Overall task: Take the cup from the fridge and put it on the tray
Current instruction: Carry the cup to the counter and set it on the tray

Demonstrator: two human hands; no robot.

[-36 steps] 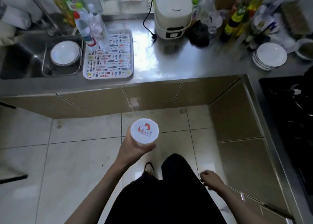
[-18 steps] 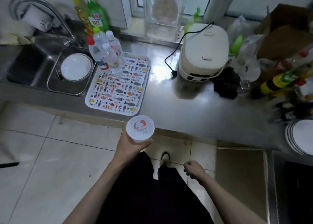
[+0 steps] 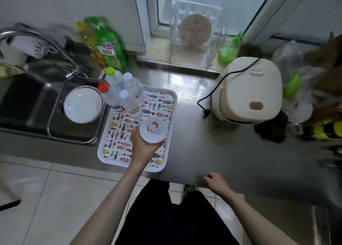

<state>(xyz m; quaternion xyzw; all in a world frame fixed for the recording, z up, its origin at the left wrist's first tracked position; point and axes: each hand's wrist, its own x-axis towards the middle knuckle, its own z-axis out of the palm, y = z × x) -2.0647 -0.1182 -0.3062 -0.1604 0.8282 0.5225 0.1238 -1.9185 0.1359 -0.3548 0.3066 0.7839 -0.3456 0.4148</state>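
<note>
My left hand (image 3: 141,148) grips a white cup (image 3: 153,129) whose lid bears a red-orange cartoon print. The cup hangs over the right half of the fish-patterned tray (image 3: 118,144) on the steel counter; I cannot tell whether it touches the tray. Several clear water bottles (image 3: 127,96) stand on the tray's far left corner. My right hand (image 3: 214,182) sits at the counter's front edge, fingers loosely curled, holding nothing.
A steel sink (image 3: 27,104) with a white bowl (image 3: 82,105) lies left of the tray. A cream rice cooker (image 3: 246,91) with a black cord (image 3: 205,106) stands to the right. Detergent bottles (image 3: 105,44) line the back wall. Clutter crowds the far right.
I have stepped up to the counter. My left hand carried the cup forward from in front of the counter edge to above the tray. My right hand rose to the counter's front edge.
</note>
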